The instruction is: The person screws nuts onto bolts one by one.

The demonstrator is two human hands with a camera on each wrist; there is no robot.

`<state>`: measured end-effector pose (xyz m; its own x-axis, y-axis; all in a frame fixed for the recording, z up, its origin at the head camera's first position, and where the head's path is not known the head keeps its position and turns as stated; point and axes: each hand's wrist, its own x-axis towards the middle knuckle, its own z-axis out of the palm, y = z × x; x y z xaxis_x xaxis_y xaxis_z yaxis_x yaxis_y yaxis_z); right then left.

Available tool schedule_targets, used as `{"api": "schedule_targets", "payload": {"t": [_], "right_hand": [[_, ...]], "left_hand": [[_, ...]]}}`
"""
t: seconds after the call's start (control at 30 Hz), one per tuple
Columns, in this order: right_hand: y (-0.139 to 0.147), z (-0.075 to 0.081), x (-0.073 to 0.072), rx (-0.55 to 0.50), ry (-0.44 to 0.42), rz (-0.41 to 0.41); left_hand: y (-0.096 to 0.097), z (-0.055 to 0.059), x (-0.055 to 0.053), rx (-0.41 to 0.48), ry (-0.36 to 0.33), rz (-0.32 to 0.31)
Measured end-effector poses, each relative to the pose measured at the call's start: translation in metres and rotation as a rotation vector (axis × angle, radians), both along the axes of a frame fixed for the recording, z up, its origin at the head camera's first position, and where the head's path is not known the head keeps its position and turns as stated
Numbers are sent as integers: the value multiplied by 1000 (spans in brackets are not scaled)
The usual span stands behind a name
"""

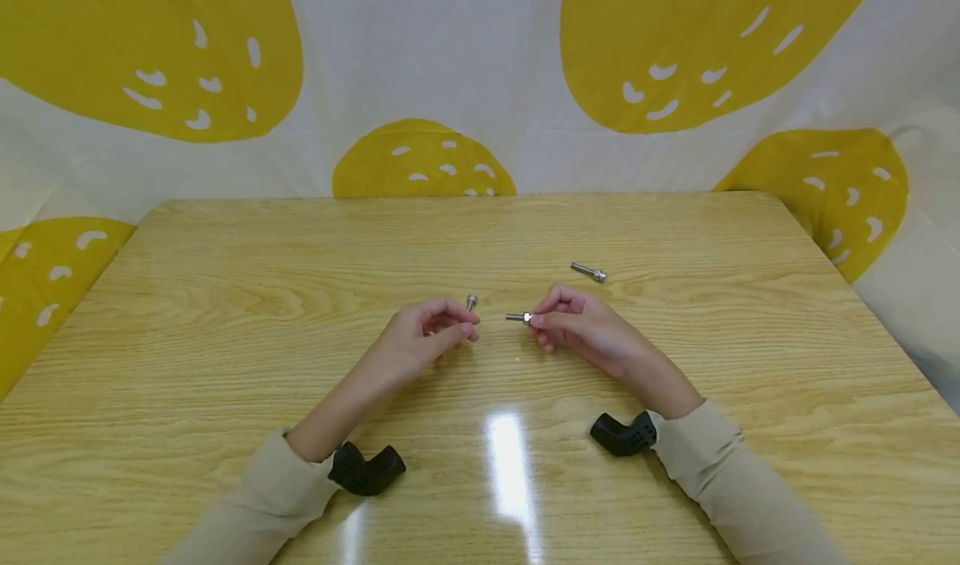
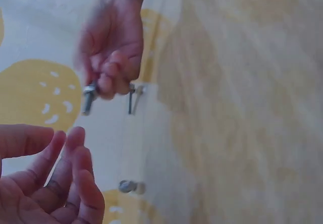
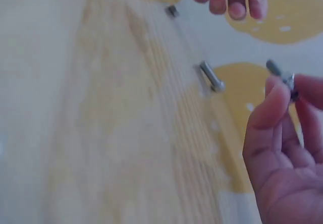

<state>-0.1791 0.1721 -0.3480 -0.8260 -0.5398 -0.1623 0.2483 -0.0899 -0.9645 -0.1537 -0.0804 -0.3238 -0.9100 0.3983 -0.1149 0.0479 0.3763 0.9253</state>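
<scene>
My right hand (image 1: 581,332) pinches a small metal bolt (image 1: 516,317) between thumb and fingertips, its threaded end pointing left toward the other hand. A hex nut (image 1: 528,318) sits on this bolt close to the fingertips. The bolt's head is hidden by the fingers. Facing it across a short gap is my left hand (image 1: 420,336), fingers loosely bent, with nothing between thumb and fingers in the left wrist view. Just beyond the left fingertips stands or lies a second bolt (image 1: 471,302), partly covered in the head view; its round head (image 2: 127,186) shows in the left wrist view.
A third bolt (image 1: 588,272) lies on the wooden table (image 1: 300,248) beyond the right hand. Black curved wrist mounts (image 1: 367,469) are worn at both cuffs. Behind the table's far edge hangs a white cloth (image 1: 427,48) with yellow shapes.
</scene>
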Motion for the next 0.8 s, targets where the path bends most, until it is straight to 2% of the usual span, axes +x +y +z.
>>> {"api": "schedule_targets", "payload": {"t": [0.13,0.23,0.37,0.47,0.63,0.8], "right_hand": [[12,3,-6,48,-30,-130],[21,5,-10,102,-33,-211],[30,8,-13,201,-8,-277],[35,9,-14,280,7,-312],[40,11,-16,350,10,-351],[43,12,-18,386,8,-375]], "left_hand": [[-7,7,-1,-131,157,-11],[-10,11,-1,-273,282,-33],[-12,15,1,-498,436,-54],[-14,18,2,-616,522,-62],[-16,20,4,-737,604,-75],[-20,21,3,-770,620,-95]]}}
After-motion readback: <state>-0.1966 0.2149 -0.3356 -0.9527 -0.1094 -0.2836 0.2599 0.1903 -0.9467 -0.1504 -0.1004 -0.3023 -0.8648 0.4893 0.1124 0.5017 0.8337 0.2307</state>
